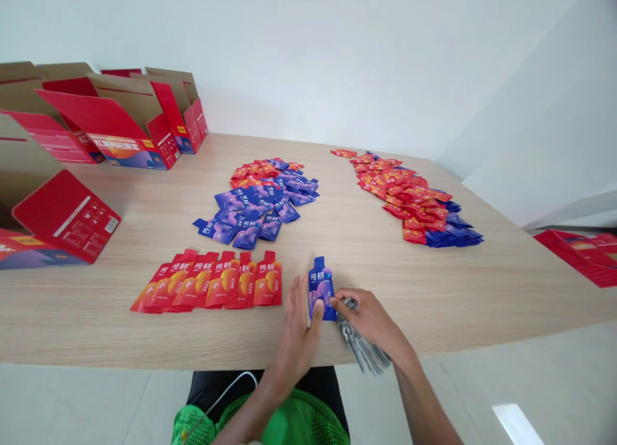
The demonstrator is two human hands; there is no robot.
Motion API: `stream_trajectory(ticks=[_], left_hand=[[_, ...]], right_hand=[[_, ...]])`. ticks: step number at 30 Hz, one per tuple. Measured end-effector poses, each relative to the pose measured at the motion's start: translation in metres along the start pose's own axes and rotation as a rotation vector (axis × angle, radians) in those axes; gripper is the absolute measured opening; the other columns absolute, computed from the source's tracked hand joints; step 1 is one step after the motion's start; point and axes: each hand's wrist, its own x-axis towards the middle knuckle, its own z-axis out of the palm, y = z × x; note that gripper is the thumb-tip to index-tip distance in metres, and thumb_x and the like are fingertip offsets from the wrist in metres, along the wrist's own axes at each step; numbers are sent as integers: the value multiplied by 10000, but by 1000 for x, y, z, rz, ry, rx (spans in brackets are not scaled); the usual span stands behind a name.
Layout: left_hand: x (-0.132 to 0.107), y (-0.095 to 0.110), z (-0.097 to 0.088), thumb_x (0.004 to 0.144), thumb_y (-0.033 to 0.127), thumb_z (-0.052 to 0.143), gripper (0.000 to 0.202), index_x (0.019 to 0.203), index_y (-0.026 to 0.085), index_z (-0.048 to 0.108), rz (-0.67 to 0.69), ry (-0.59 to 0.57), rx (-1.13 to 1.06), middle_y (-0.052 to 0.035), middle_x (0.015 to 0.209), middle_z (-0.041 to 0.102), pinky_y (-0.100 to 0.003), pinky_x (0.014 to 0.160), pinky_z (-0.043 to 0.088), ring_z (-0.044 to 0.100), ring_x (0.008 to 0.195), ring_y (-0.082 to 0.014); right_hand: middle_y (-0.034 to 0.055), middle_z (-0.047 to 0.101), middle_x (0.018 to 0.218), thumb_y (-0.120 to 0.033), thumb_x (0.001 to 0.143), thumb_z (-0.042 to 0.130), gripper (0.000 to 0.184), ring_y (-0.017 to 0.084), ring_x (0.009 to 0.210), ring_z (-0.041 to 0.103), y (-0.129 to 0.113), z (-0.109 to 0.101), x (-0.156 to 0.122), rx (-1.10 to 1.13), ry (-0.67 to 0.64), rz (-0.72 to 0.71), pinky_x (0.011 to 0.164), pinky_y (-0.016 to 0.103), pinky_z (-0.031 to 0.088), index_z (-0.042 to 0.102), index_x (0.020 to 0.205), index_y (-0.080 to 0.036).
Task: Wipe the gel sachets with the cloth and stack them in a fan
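Observation:
A blue juice pouch (321,281) printed with purple fruit is in front of me, its spout pointing away. My left hand (299,332) is beside it, fingers stretched along its left edge and thumb resting on its lower front. My right hand (366,319) is closed around a stack of pouches (364,348), whose silvery edges fan out below the palm. The right fingertips touch the blue pouch's right edge. Left of my hands lies an overlapping row of red juice pouches (222,281) with orange fruit.
A mixed heap of blue and red pouches (260,204) lies mid-table. Another long heap (409,197) spreads at the right. Several open red cartons (130,127) stand on the left, one carton (72,217) nearer me. A red box (583,252) sits beyond the table's right edge.

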Motion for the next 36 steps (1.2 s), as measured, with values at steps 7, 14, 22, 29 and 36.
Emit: stream_trajectory(ticks=[7, 14, 22, 29, 36], left_hand=[[-5, -21, 8, 1070, 191, 445, 584, 1652, 141, 473, 324, -205, 715, -193, 1763, 438, -640, 1322, 326, 324, 1669, -379], [3, -22, 11, 992, 62, 462, 586, 1560, 134, 589, 388, -198, 971, -177, 1659, 582, -585, 1274, 427, 521, 1537, -363], [-4, -26, 16, 976, 61, 516, 590, 1559, 120, 593, 451, -136, 1057, -188, 1624, 599, -598, 1251, 462, 531, 1509, -392], [-5, -31, 19, 960, 57, 528, 606, 1559, 130, 585, 469, -110, 1059, -182, 1622, 591, -593, 1262, 446, 510, 1511, -368], [-5, -34, 21, 930, 54, 528, 657, 1584, 110, 553, 479, -118, 1085, -201, 1636, 574, -605, 1263, 429, 501, 1523, -389]], right_hand=[[44, 860, 898, -381, 971, 694, 248, 254, 865, 804, 5, -30, 55, -243, -97, 162, 748, 288, 536, 873, 840, -271], [111, 859, 923, -422, 918, 809, 207, 325, 934, 820, -11, -32, 58, -449, -134, 284, 778, 358, 556, 874, 786, -276], [194, 838, 1179, -369, 1075, 584, 331, 369, 1086, 808, -37, -77, 60, -610, 47, 300, 854, 405, 570, 869, 1169, -228], [138, 787, 1312, -389, 1131, 536, 321, 319, 1203, 751, -107, -61, 129, -699, 79, -90, 956, 382, 539, 807, 1233, -251], [254, 704, 1389, -464, 1045, 726, 434, 348, 1172, 738, -133, 20, 183, -767, -41, -341, 964, 422, 560, 770, 1284, -105]])
